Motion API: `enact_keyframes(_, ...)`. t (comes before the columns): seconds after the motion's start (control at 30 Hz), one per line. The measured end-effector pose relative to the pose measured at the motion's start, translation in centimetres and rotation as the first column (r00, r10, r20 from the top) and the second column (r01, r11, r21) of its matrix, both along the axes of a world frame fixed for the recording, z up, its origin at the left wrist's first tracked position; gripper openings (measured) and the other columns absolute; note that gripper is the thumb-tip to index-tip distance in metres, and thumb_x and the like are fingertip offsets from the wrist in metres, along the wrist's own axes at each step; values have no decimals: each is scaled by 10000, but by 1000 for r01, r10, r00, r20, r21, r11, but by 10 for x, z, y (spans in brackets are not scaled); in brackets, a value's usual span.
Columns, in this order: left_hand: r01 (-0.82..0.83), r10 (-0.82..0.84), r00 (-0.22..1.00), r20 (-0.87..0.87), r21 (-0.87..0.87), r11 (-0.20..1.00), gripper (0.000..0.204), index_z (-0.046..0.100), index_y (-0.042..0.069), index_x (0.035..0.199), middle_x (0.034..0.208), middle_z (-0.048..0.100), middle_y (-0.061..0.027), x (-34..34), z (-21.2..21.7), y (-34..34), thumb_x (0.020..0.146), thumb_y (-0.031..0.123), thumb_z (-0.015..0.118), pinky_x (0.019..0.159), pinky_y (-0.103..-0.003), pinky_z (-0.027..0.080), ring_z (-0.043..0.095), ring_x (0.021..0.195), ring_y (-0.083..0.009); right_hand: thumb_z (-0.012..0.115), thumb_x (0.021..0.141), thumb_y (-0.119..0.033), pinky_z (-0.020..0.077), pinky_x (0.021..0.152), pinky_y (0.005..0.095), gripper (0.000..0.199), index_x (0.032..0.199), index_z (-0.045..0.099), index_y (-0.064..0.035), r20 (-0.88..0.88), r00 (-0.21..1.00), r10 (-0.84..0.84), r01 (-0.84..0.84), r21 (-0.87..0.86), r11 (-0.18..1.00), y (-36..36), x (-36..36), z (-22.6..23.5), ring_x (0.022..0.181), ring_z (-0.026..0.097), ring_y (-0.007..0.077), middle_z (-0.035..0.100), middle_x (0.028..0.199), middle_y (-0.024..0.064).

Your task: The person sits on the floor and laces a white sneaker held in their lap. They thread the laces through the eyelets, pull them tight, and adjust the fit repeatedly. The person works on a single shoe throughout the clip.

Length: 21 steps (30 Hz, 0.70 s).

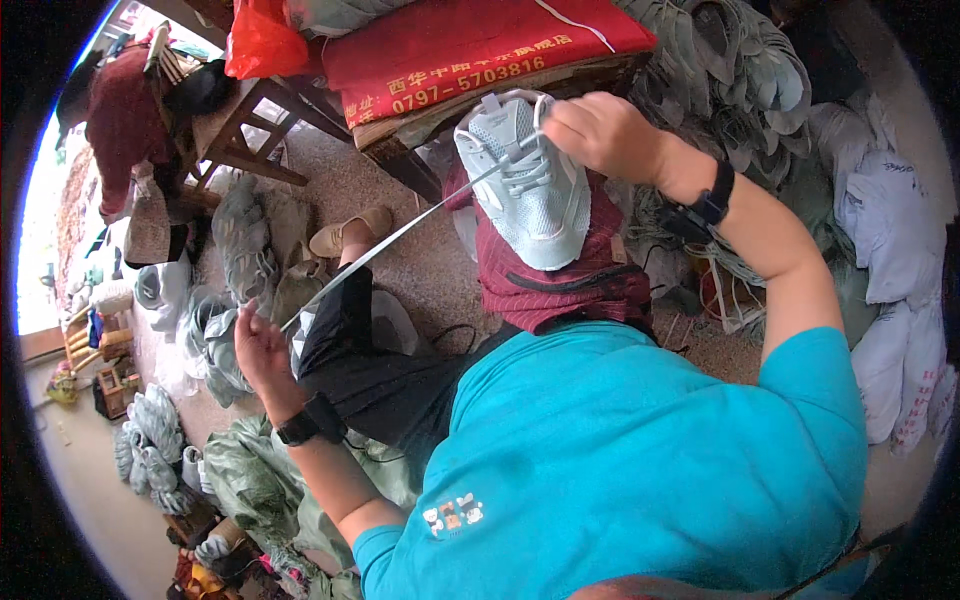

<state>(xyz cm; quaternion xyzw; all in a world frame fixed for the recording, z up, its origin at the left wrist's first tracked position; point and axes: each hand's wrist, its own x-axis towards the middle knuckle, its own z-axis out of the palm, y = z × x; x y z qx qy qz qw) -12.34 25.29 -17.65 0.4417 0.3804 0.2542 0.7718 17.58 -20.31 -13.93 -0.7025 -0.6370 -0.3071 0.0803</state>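
Observation:
A pale grey-blue mesh sneaker upper (534, 215) rests on maroon cloth (560, 290) over my leg, its toe toward me and its collar against the table edge. Laces cross its upper part. From there a long pale shoelace (400, 235) stretches taut down and left to my left hand (262, 350), whose fingers are closed on it. Beside the collar my right hand (603, 135) is closed, pinching lace near the top eyelets; its fingertips are partly hidden. I wear dark bands on both wrists.
Ahead stands a wooden table (400, 135) covered with red printed cloth (480, 60). A wooden stool (235, 130) is at the far left. Bundles of grey shoe uppers (735, 70) hang or lie at the right and left. White sacks (890, 230) are stacked at the far right.

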Motion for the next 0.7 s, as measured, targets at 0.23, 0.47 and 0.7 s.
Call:
enact_keyframes(0.23,120,-49,992,-120,702,702,198,654,15,1057,776,514,21,69,-15,-41,938,100,520,500,-205,360,451,605,-47,669,818,-54,482,605,314,128,923,598,-73,-512,838,-189,310,163,937,-37,-11,-16,692,595,237,539,839,57)
enact_keyframes(0.47,522,-528,835,-157,527,670,242,672,4,1049,764,566,34,157,-7,-191,986,192,535,582,-200,378,468,667,-40,558,949,-159,380,496,192,126,995,622,-62,-996,75,-41,422,-6,907,-9,-4,-13,557,475,25,592,726,-17)
enact_keyframes(0.7,651,-678,724,-125,450,612,239,659,-18,989,756,574,24,172,-19,-229,980,184,531,609,-199,412,499,673,-43,577,896,-121,450,556,260,99,888,584,-23,-933,304,-195,364,-76,928,-3,-7,-13,611,567,96,605,699,31)
